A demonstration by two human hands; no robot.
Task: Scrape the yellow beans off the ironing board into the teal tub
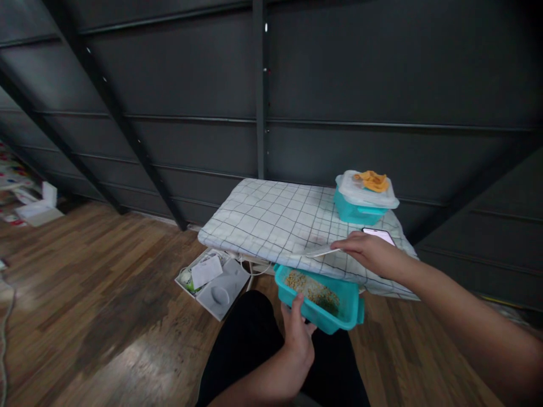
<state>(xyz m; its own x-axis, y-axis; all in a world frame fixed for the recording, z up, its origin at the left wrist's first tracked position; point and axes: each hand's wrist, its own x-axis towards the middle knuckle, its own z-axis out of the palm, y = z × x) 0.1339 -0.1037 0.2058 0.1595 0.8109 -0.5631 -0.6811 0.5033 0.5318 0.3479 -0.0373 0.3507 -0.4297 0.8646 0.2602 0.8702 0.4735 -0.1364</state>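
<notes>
My left hand point(298, 330) grips the near rim of an open teal container point(339, 308) holding beans or grains, held just below the table's front edge. My right hand point(368, 252) lies on the checked tablecloth point(271, 217), fingers closed on a thin flat white piece point(323, 252) at the cloth's edge; what it is I cannot make out. A second teal container point(358, 210) with a clear lid and something orange on top point(373, 181) stands at the table's far right. A phone point(379, 234) lies beside my right hand.
An open white box with small items point(214, 280) lies on the wooden floor under the table's left corner. Dark metal wall panels and slanted beams point(110, 107) stand behind. Boxes and papers point(36, 210) lie at far left.
</notes>
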